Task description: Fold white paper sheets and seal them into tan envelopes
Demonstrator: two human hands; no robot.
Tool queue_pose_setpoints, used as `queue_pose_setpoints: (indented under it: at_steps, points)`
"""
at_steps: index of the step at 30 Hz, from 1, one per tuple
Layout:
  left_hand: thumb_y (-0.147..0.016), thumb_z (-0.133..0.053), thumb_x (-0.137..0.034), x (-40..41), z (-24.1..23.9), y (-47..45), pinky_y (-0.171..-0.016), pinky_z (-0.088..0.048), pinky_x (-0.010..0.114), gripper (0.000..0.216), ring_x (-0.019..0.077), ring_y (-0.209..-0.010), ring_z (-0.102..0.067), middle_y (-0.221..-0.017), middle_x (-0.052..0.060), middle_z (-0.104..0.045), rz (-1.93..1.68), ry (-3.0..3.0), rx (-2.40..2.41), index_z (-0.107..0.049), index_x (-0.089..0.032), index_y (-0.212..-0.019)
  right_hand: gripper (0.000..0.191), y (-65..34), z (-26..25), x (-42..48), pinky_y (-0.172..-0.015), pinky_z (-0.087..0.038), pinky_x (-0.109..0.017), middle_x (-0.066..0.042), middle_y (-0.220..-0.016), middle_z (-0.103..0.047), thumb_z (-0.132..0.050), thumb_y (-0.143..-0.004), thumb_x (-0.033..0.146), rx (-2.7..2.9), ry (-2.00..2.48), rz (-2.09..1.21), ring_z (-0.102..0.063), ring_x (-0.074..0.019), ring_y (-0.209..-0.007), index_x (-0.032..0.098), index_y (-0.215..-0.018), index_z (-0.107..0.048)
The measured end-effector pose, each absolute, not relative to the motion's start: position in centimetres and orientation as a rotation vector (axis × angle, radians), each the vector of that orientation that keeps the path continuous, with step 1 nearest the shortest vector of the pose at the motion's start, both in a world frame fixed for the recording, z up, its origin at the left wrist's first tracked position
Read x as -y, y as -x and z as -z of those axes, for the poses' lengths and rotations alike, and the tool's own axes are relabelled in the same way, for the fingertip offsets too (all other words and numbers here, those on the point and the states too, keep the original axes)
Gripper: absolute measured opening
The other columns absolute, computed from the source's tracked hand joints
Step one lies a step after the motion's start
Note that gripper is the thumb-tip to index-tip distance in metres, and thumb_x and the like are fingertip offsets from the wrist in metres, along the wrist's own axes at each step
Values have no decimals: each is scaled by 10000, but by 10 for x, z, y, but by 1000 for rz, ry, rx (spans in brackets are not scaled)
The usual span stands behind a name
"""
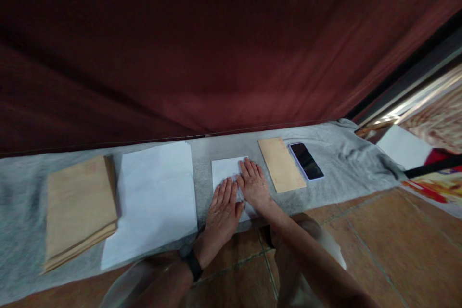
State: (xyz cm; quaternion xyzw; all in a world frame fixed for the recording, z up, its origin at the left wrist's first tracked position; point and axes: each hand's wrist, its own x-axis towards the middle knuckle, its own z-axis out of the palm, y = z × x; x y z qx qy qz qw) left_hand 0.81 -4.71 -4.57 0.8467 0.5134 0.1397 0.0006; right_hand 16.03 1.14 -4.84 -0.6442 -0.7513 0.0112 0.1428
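A small folded white paper (pixel 226 171) lies on a grey cloth (pixel 325 149) spread on the floor. My left hand (pixel 223 208) rests flat on its near part, fingers stretched out and close together. My right hand (pixel 253 183) lies flat on the paper's right side, fingers spread, beside the left hand. Neither hand grips anything. A dark band sits on my left wrist (pixel 191 262).
Left of the paper lie a stack of white sheets (pixel 155 197) and a pile of brown envelopes (pixel 79 207). To the right are one brown envelope (pixel 280 163) and a black phone (pixel 306 160). A dark red curtain (pixel 216 48) hangs behind. Tiled floor (pixel 378 240) is in front.
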Motion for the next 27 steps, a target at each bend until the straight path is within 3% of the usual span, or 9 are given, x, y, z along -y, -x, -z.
queue_pose_setpoints:
  at_steps: [12,16,21,27]
  points:
    - [-971,-478,-396,67,37,1,-1224,-325,489,591,286,-1506,-318,-1600,164,-383,-413,-2745,-1549,-451,-112,-1488,565,-160,43,-12,-1211,-250,-511,-139,-1613,-356,-389,-1051,410,2154,1872,-61,-345,-303,-1486,127,-1539,-408]
    - [-983,-446,-389,66,39,0,-1234,-309,492,571,287,-1501,-330,-1580,168,-414,-423,-2719,-1549,-477,-94,-1470,549,-154,39,-12,-1239,-232,-483,-117,-1633,-320,-371,-1052,347,2242,1731,-110,-281,-261,-1520,118,-1551,-380]
    - [-969,-370,-239,65,46,3,-1243,-300,456,563,249,-1506,-321,-1567,167,-436,-436,-2696,-1572,-424,-58,-1499,498,-150,38,-7,-1247,-249,-435,-97,-1625,-348,-334,-1069,344,2353,1566,-200,-299,-215,-1514,167,-1519,-449]
    - [-939,-395,-238,46,47,14,-1228,-309,486,624,286,-1516,-297,-1591,193,-388,-469,-2562,-1734,-361,-28,-1526,504,-161,40,-2,-1240,-247,-455,-102,-1627,-341,-366,-1067,377,2309,1661,-123,-318,-246,-1506,189,-1529,-438]
